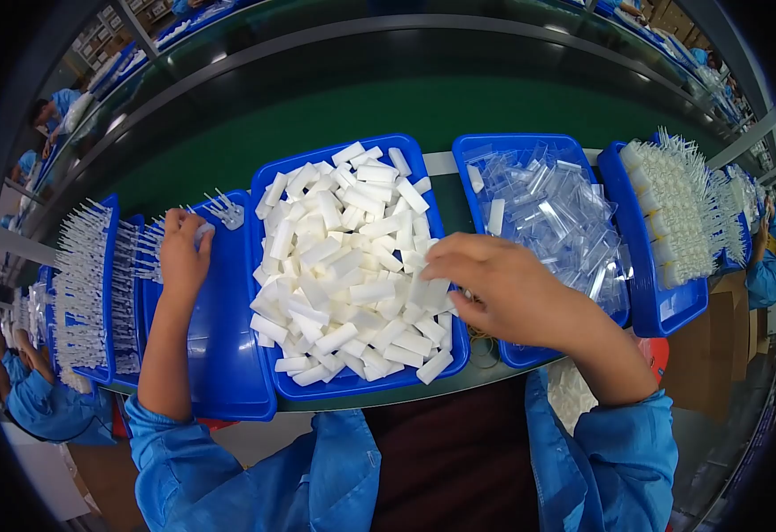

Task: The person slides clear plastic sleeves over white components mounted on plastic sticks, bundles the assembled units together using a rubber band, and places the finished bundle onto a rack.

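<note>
My left hand (184, 253) is over the left blue tray (219, 355), its fingers closed around a small whitish piece (203, 232) that I cannot make out well. Thin white sticks with bristly tips (227, 211) fan out beside it at that tray's far end. At the right side of the middle blue tray (361, 390), my right hand (499, 288) hovers with curled fingers, its thumb apart from them. Just below its fingertips lie small white rectangular blocks (344, 266), heaped in the tray. Some blocks there look greyish in the hand's shadow.
Right of the middle stands a blue tray of clear plastic sleeves (548, 213). Beyond it, a blue tray holds bundled white sticks (681, 208). More white sticks (82, 284) fill a blue tray at far left. Behind runs a green belt (361, 102). Other people work at both sides.
</note>
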The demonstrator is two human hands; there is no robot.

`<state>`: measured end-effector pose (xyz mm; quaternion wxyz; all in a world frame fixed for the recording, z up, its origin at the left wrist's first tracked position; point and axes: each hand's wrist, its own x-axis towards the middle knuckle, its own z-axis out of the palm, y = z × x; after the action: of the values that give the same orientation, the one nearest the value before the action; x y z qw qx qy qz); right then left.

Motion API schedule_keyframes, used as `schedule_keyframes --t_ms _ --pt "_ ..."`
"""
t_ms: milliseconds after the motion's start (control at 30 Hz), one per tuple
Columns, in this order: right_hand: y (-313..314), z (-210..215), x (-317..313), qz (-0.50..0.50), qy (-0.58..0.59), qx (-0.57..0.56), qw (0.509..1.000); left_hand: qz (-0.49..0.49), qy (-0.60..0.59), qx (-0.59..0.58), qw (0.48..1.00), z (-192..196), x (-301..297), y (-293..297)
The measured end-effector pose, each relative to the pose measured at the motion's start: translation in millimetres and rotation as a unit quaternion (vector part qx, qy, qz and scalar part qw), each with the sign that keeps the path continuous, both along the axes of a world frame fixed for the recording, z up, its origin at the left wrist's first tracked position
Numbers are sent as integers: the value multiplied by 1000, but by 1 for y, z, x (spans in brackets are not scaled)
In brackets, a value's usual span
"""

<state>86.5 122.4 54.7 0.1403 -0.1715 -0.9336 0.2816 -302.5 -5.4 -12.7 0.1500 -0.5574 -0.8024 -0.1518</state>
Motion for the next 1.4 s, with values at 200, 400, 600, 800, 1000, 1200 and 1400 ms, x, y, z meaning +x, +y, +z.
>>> schedule_keyframes --t_ms 200,400,600,800,1000,1200,1400 --pt "-10 -30 -25 57 -30 91 994 -64 -213 177 959 22 38 -42" --pt "-3 -36 -29 41 3 96 995 -184 -570 302 741 39 142 -69" --pt "-18 -12 -18 -43 165 5 985 -270 -747 236 560 24 212 -69" --pt "-36 -9 8 -141 221 -437 860 -377 -685 184 596 8 232 -50" --pt "-34 -27 27 -134 308 -674 658 -434 -633 173 618 6 243 -35" --pt "-34 -27 32 -110 307 -716 617 -424 -617 172 640 4 252 -32" --pt "-26 -13 42 -69 193 -372 905 -431 -611 158 645 2 249 -31"
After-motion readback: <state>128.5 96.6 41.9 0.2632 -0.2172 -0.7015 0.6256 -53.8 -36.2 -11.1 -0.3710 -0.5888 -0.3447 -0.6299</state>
